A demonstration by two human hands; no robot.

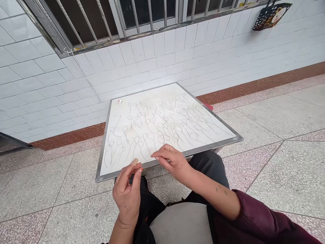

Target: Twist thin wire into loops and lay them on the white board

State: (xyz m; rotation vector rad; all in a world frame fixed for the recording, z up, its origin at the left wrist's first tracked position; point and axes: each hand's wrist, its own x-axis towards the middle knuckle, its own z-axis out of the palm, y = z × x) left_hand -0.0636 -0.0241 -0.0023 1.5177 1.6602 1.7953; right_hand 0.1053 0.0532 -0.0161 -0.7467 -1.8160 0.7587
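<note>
My left hand (128,189) is raised just in front of the table's near edge, thumb and fingertips pinched together; what lies between them is too small to name. One of its fingertips is wrapped in tan tape. To its right, my right hand (174,162) pinches a thin pale thread (164,174) that hangs down toward my lap. The hands are a little apart. Beyond them, a white tabletop with a metal rim (105,176) bears many thin dark looped strands (160,125) laid out in rough rows.
A small red and white item (120,101) sits at the table's far left corner. Behind the table stands a white tiled wall (142,73) with a barred window (137,17). A patterned bag (271,17) hangs at upper right. My knees are under the near edge.
</note>
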